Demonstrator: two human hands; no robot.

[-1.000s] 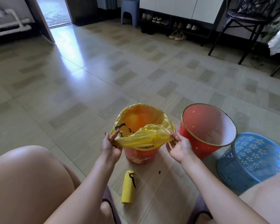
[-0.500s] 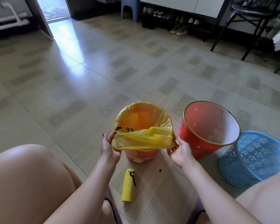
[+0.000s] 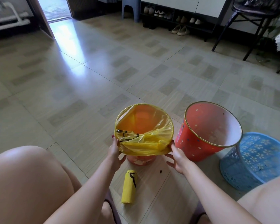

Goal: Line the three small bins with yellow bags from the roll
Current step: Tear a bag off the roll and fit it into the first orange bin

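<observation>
A small orange bin [image 3: 141,160] stands on the floor between my knees with a yellow bag [image 3: 145,143] stretched over its whole rim. My left hand [image 3: 115,152] pinches the bag's hem at the near left of the rim. At the near right, my right hand [image 3: 176,156] holds the hem with its thumb on the plastic and its lower fingers spread. The roll of yellow bags [image 3: 128,186] lies on the floor just in front of the bin. To the right a red dotted bin [image 3: 199,143] leans, unlined. Beside it stands a blue lattice bin [image 3: 255,160], also unlined.
My bare knees [image 3: 27,183] frame the bins on both sides. Tiled floor [image 3: 87,78] stretches ahead to an open doorway at the back left. A blue stool [image 3: 130,7], a shoe rack [image 3: 176,18] and a black chair [image 3: 249,16] line the far wall.
The bunched near edge of the bag has been pulled down over the bin's near rim. Both hands dropped lower along the rim's sides, and the view tilted down a little.
</observation>
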